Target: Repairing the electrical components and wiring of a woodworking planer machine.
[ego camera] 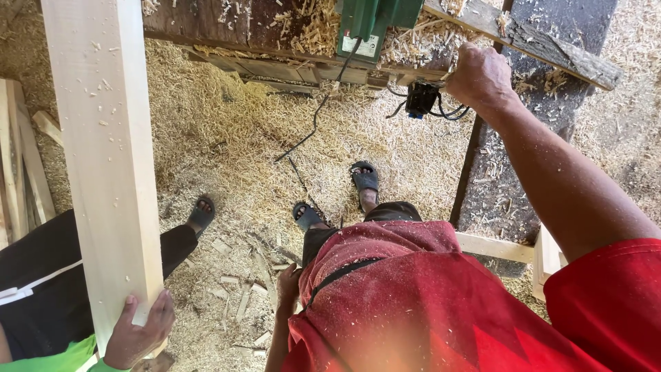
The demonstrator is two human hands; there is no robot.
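Already smooth-faced by the look of it, the pale plank (103,138) stands at nine o'clock, a co-worker's hand (141,327) clamped on its lower end. The left hand (288,282) hangs at six, and I cannot tell its grip. At one o'clock the right hand (482,76) is clenched on the edge of the worktop (206,21), beside the green machine (372,21). Shavings (227,124) lie thick on the floor.

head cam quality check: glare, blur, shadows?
Head view: daylight, soft shadows; orange-white flare washes the red shirt at the bottom edge; wide-angle lens splays the pale plank and right hand forearm; shavings on the floor stay sharp; left hand hangs dim beside the shirt.
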